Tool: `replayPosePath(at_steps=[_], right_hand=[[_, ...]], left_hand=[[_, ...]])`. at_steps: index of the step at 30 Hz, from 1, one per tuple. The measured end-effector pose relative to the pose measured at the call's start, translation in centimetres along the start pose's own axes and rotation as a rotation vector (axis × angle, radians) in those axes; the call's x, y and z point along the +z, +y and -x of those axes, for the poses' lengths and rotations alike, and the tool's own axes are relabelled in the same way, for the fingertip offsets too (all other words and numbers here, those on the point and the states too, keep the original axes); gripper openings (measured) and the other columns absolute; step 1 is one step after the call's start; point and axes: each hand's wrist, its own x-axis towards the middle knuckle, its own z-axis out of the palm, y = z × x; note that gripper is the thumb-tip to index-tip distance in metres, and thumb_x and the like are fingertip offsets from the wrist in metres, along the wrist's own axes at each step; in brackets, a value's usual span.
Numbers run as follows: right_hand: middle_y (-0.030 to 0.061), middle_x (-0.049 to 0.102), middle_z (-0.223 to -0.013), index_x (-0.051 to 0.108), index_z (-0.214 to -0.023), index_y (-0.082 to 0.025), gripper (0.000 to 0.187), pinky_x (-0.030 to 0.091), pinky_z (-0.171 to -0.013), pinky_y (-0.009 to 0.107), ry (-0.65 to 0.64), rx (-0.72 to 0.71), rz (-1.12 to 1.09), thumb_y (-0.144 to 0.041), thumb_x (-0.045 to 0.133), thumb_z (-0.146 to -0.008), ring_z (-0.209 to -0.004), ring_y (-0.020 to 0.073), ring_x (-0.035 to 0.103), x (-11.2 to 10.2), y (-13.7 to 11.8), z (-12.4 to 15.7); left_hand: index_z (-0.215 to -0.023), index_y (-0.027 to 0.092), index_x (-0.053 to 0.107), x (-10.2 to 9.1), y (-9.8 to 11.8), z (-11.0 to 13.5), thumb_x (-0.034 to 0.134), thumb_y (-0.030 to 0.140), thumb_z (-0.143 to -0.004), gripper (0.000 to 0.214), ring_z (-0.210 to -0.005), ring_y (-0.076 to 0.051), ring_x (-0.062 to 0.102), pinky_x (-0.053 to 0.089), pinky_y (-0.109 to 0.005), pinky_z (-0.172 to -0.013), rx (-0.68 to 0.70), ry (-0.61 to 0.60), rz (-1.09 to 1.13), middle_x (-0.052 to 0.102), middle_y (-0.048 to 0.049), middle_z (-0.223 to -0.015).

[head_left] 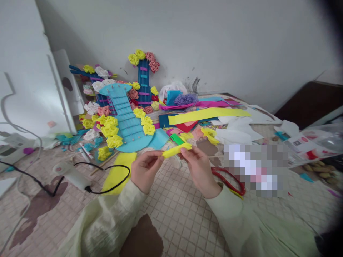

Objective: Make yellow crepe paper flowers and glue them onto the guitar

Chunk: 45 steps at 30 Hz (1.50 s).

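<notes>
fingers [157, 159] pinch yellow strip [175, 150], perhaps foam

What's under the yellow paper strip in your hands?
Under the yellow paper strip is the tiled tablecloth; a green piece lies just behind. The left hand and right hand cover the strip's ends.

I can't tell what lies under the pixelated grey-and-white patch [254, 170] on the table [171, 203]. The red-handled scissors [227, 180] disappear partly behind my right hand [199, 171] and that patch. The ends of the folded yellow paper strip [175, 150] are buried in the fingers of that hand and my left hand [144, 171]. The thin black cable [26, 176] runs off the left edge.
</notes>
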Motion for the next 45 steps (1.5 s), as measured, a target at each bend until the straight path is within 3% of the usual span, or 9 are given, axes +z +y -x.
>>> replayPosePath(at_steps=[5, 12, 18, 27, 33, 36, 45], right_hand=[[-0.0012, 0.064, -0.070, 0.064, -0.077, -0.020, 0.015, 0.044, -0.067, 0.026, -0.005, -0.006, 0.014, -0.027, 0.069, -0.065, -0.066, 0.0107, 0.057, 0.1, 0.1, 0.2], [-0.0005, 0.066, -0.071, 0.064, -0.077, -0.020, 0.016, 0.046, -0.070, 0.029, -0.021, -0.014, 0.045, -0.029, 0.068, -0.065, -0.068, 0.0126, 0.059, 0.3, 0.3, 0.4], [-0.0010, 0.064, -0.067, 0.063, -0.075, -0.018, 0.017, 0.045, -0.067, 0.028, -0.009, -0.009, 0.034, -0.029, 0.069, -0.064, -0.065, 0.0120, 0.058, 0.3, 0.4, 0.3], [-0.0005, 0.064, -0.072, 0.062, -0.079, -0.018, 0.018, 0.044, -0.067, 0.026, -0.036, 0.013, 0.056, -0.029, 0.068, -0.066, -0.068, 0.0118, 0.057, 0.2, 0.3, 0.4], [-0.0006, 0.062, -0.068, 0.062, -0.076, -0.018, 0.018, 0.044, -0.061, 0.024, -0.078, -0.013, 0.247, -0.032, 0.067, -0.066, -0.064, 0.0119, 0.056, 0.1, -0.5, 0.5], [-0.0011, 0.061, -0.066, 0.062, -0.075, -0.018, 0.017, 0.043, -0.058, 0.024, -0.127, -0.026, 0.344, -0.034, 0.065, -0.068, -0.061, 0.0117, 0.055, 0.2, -0.9, 0.6], [0.0002, 0.060, -0.069, 0.062, -0.072, -0.018, 0.017, 0.042, -0.064, 0.027, -0.207, -0.094, 0.502, -0.035, 0.062, -0.070, -0.069, 0.0149, 0.054, 0.2, -0.7, 1.0]], left_hand=[[-0.091, 0.016, 0.060, 0.2, 0.0, 0.1, 0.070, 0.018, -0.061, 0.031, -0.084, -0.017, 0.063, 0.053, -0.027, -0.075, 0.043, -0.084, -0.043, 0.066, -0.0051, -0.090], [-0.083, 0.017, 0.068, 0.0, -0.1, 0.1, 0.066, 0.022, -0.067, 0.017, -0.074, -0.015, 0.065, 0.055, -0.025, -0.071, 0.131, -0.011, -0.281, 0.071, -0.0038, -0.082], [-0.083, 0.019, 0.070, -0.4, -0.3, -0.1, 0.065, 0.025, -0.069, 0.017, -0.074, -0.017, 0.065, 0.056, -0.028, -0.069, 0.174, 0.025, -0.330, 0.071, -0.0043, -0.084], [-0.077, 0.015, 0.066, -0.2, 0.0, -0.1, 0.063, 0.020, -0.068, 0.010, -0.075, -0.016, 0.062, 0.053, -0.027, -0.071, 0.127, -0.066, -0.181, 0.068, -0.0051, -0.079], [-0.088, 0.015, 0.059, -0.7, 0.5, -0.5, 0.059, 0.015, -0.068, 0.020, -0.069, -0.013, 0.059, 0.050, -0.026, -0.065, 0.089, -0.278, -0.177, 0.062, -0.0047, -0.082], [-0.093, 0.014, 0.060, -0.8, 0.9, -0.8, 0.060, 0.020, -0.068, 0.026, -0.069, -0.015, 0.058, 0.048, -0.027, -0.063, 0.031, -0.350, -0.242, 0.063, -0.0060, -0.081], [-0.068, 0.015, 0.063, -0.8, 0.9, -1.1, 0.064, 0.029, -0.066, 0.015, -0.054, -0.011, 0.053, 0.044, -0.021, -0.051, -0.089, -0.356, -0.311, 0.061, -0.0022, -0.063]])
